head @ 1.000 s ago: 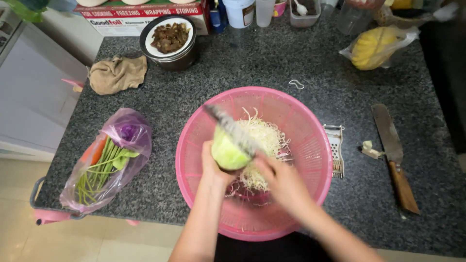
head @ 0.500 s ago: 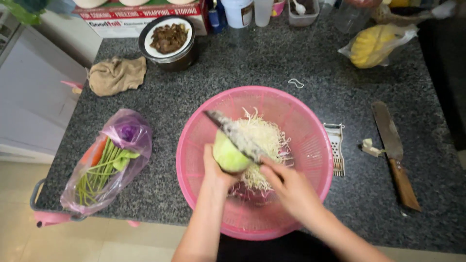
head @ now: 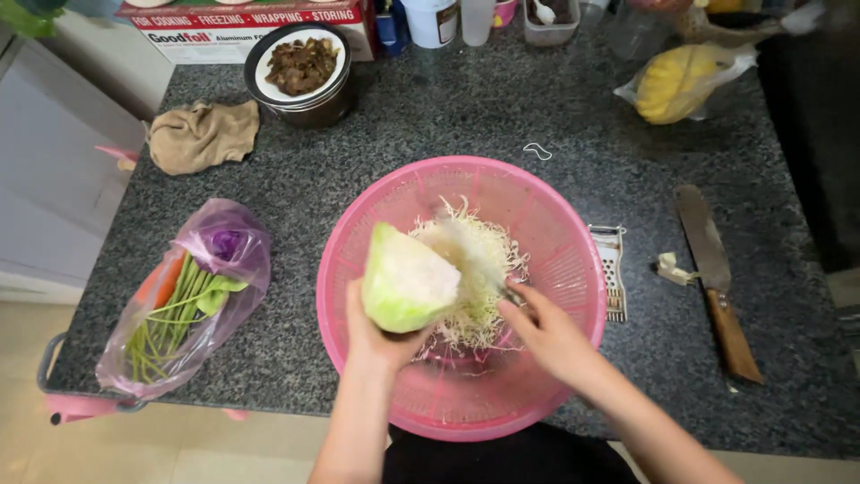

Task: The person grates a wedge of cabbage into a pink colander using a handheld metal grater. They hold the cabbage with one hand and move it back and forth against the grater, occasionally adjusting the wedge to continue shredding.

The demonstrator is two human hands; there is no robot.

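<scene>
The left hand [head: 381, 332] grips a cabbage [head: 408, 280] wedge from below, fingers wrapped round its rounded green back, cut face turned up and toward the right. It is held over the pink colander [head: 358, 269], just beside a heap of shreds [head: 479, 269] lying inside. The right hand [head: 548, 333] is clenched on a knife [head: 470, 255], whose blade is blurred with motion beside the cut face.

The cabbage looks dense and firm, fairly heavy for one hand, its outer leaves smooth and likely a bit slick. The curved back is the sound place to hold it, fingers kept behind the cut edge. The shreds are light and loose. The colander is thin plastic and would probably slide on the granite counter [head: 448, 116] if pushed.

A second knife [head: 717, 278] lies well apart to the right.
</scene>
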